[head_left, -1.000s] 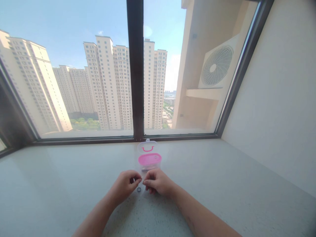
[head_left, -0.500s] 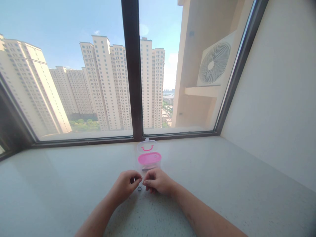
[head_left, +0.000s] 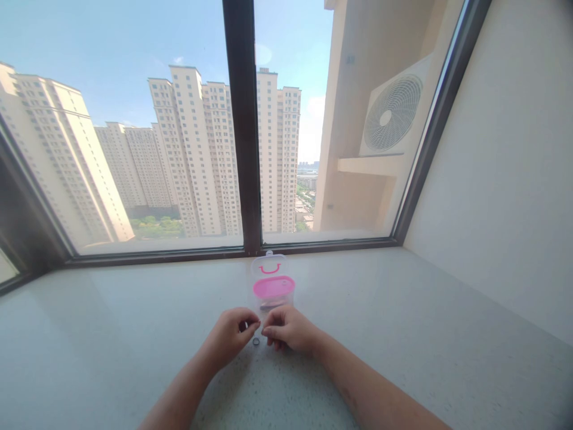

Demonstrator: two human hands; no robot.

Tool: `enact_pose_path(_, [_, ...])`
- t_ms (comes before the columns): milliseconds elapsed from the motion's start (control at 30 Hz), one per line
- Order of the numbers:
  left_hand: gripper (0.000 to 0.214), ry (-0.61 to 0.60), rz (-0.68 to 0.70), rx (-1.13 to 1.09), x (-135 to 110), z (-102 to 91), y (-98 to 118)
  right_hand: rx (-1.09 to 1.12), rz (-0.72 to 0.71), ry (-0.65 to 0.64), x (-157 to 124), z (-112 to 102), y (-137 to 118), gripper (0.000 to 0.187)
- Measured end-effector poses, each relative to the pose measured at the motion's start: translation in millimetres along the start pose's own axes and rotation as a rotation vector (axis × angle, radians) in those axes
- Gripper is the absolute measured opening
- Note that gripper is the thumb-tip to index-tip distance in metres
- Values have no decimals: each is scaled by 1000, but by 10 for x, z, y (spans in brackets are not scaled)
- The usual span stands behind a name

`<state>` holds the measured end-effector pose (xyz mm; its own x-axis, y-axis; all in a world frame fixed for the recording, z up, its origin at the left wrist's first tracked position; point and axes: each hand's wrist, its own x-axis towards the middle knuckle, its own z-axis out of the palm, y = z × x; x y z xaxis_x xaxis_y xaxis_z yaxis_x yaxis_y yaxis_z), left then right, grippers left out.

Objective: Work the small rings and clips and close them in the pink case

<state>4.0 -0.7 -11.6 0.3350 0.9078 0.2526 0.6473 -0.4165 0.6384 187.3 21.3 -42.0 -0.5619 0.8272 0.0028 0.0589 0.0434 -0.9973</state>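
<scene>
My left hand (head_left: 233,331) is closed in a pinch, thumb against fingertips; whatever it grips is too small to make out. Close beside it, fingertips nearly meeting, my right hand (head_left: 286,328) is also pinched, its other fingers curled under. A small dark ring-shaped thing (head_left: 256,341) rests just below the fingertips, perhaps on the sill. Behind both hands stands a clear plastic box (head_left: 289,298) with a pink tray (head_left: 274,287) in its top. Its clear lid (head_left: 268,263) with a pink handle is tipped back. Something slim and dark shows through the box's front wall.
The pale speckled windowsill (head_left: 134,322) lies under everything. A dark window frame (head_left: 250,179) rises right behind the box, and a white wall (head_left: 505,179) bounds the right side. Outside are tall buildings and an air conditioner unit (head_left: 394,110).
The whole view has shifted slightly, so everything sits a little further right. Both hands keep almost the same pinched pose and place by the box.
</scene>
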Motion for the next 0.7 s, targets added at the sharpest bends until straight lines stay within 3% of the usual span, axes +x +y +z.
enact_pose_path(700, [21,-2,19,10,-4,-2,-28,11,-3,-8,-4,-2,-23,17])
